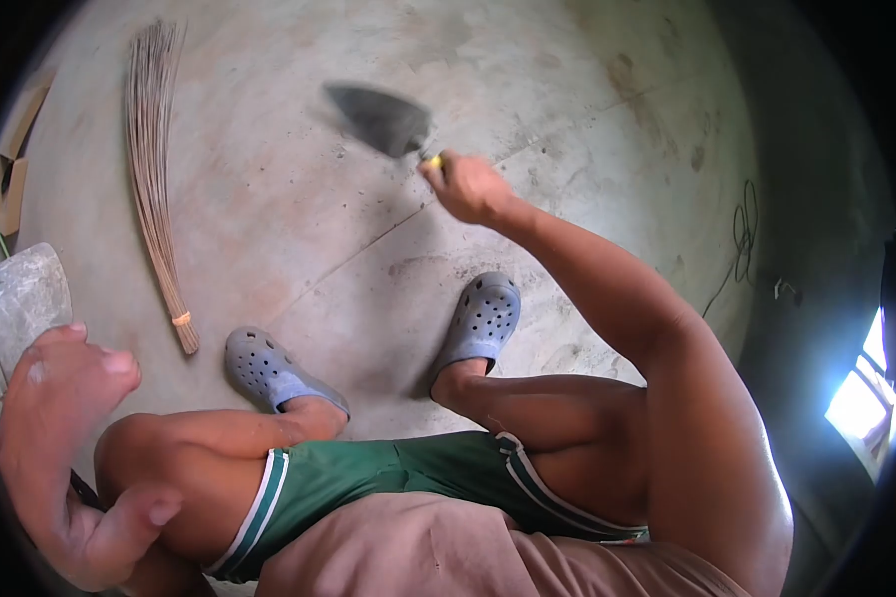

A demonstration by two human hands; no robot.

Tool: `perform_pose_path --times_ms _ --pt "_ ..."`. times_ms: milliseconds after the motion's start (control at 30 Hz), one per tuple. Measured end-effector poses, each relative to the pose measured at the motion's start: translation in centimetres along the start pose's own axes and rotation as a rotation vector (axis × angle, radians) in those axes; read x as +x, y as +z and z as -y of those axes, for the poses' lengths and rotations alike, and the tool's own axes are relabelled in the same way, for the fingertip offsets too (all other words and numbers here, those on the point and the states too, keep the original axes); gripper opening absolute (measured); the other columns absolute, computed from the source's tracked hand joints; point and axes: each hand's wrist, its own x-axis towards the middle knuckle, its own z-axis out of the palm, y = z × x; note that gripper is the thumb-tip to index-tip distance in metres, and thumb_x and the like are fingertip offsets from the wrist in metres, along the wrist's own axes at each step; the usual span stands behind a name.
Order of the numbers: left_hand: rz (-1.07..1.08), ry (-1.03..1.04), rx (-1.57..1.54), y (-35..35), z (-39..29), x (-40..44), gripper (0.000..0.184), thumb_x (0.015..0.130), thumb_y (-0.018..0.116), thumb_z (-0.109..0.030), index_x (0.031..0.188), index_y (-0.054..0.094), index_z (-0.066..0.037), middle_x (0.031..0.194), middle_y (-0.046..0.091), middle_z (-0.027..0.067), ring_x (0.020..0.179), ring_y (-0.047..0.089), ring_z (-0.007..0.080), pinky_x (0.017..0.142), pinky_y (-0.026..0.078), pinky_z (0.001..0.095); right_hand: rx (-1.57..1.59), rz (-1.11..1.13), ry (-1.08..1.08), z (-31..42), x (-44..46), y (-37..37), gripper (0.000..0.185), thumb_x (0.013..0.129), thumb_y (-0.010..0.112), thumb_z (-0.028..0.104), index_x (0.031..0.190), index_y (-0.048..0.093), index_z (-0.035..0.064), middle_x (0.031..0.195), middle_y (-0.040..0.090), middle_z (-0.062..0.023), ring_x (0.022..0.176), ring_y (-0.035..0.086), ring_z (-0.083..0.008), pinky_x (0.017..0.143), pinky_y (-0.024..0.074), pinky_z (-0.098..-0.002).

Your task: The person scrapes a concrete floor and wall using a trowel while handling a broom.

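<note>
1. The pointing trowel [380, 117] is out in front of the person, above or at the floor [567, 90]; its blade is blurred, so contact with the concrete cannot be told
2. Its long axis runs slantwise, from the yellow-collared handle end at the right hand [468, 187] to a tip pointing forward and to the person's left
3. The right hand is clenched round the handle, so the blade lies just beyond that fist, on its forward-left side, with the forearm trailing back to the right
4. The right hand is plainly the nearer one; the left hand [45, 438] is well apart from the trowel, back by the left knee, its fingers loosely bent, its thumb spread away and nothing visible in its grasp
5. The stick broom [157, 179] lies on the floor left of the blade and apart from it, its tied end toward the person, near the left clog [269, 366]
6. The right clog [483, 313] is planted on the person's side of the right hand
7. Farther out, a stained pail [30, 294] appears just beyond the left hand, though touching or not cannot be told, with a cardboard box [12, 189] behind it
</note>
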Motion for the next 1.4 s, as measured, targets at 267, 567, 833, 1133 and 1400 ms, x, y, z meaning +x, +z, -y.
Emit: perform_pose_path --times_ms 267,567,833,1133,1400 --pt "-0.034 0.003 0.015 0.0 -0.6 0.6 0.07 0.091 0.076 -0.047 0.134 0.062 0.006 0.111 0.068 0.0198 0.106 0.065 0.034 0.114 0.042 0.0549 -0.083 -0.004 -0.102 0.3 -0.8 0.8 0.056 0.109 0.045 0.051 0.119 0.063 -0.0007 0.106 0.073 -0.0301 0.106 0.068 -0.0474 0.094 0.0529 -0.0542" --pt "0.045 0.04 -0.027 -0.3 0.2 0.0 0.074 0.091 0.073 -0.048 0.138 0.058 0.008 0.113 0.066 0.022 0.105 0.065 0.0364 0.115 0.038 0.0602 -0.113 0.062 -0.105 -0.9 -0.9 -1.9 0.059 0.109 0.044 0.054 0.114 0.063 -0.0019 0.104 0.072 -0.0307 0.104 0.067 -0.047 0.091 0.0524 -0.0557" --pt "0.073 0.031 -0.057 -0.2 0.6 -0.1 0.076 0.092 0.072 -0.048 0.141 0.056 0.007 0.114 0.065 0.0221 0.11 0.063 0.0353 0.116 0.037 0.0581 -0.097 0.021 0.01 -7.6 -3.8 -1.4 0.057 0.109 0.046 0.055 0.111 0.063 0.0 0.1 0.071 -0.0314 0.101 0.067 -0.0494 0.088 0.0512 -0.0561" --pt "0.066 -0.009 0.05 -0.2 -0.1 -0.1 0.076 0.092 0.073 -0.048 0.142 0.055 0.008 0.117 0.065 0.0222 0.112 0.063 0.0355 0.118 0.037 0.0532 -0.191 0.144 -0.131 -6.6 -4.0 -1.2 0.058 0.108 0.047 0.054 0.11 0.064 -0.0014 0.103 0.072 -0.0313 0.103 0.066 -0.0511 0.09 0.0504 -0.0561" --pt "0.024 -0.065 -0.006 0.0 0.1 -1.0 0.076 0.091 0.072 -0.047 0.14 0.057 0.008 0.117 0.066 0.023 0.113 0.063 0.0352 0.118 0.036 0.0533 -0.192 0.18 -0.101 -6.7 -2.8 -2.6 0.06 0.108 0.047 0.057 0.109 0.064 -0.0014 0.098 0.071 -0.0303 0.098 0.068 -0.0491 0.086 0.0516 -0.0555"
